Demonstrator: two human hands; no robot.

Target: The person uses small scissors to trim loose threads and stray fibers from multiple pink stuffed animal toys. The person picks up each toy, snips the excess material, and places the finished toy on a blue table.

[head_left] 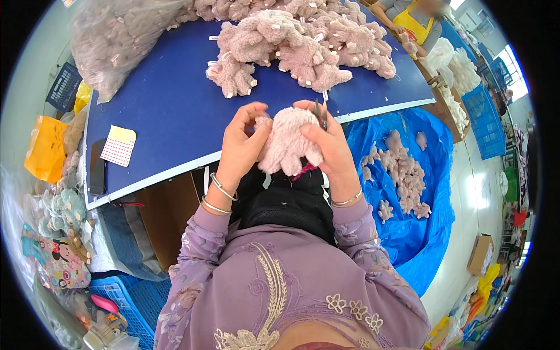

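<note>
Between my two hands, over the table's front edge, is a fuzzy pale pink plush toy piece (286,140) with stubby limbs. My left hand (244,144) pinches its left side between thumb and fingers. The thumb of my right hand (331,143) presses on its right side. Small dark metal thread snips (318,112) stick up from the right hand's fingers; their handles are hidden. Farther back, a heap of similar pink plush pieces (262,38) with white tags covers the blue table (169,111).
A clear bag of plush pieces (114,52) stands at the back left. A dotted card (118,146) and a dark phone (97,169) lie front left. To the right, a blue plastic sheet (373,125) holds loose plush pieces. Another person (399,20) sits at the far right.
</note>
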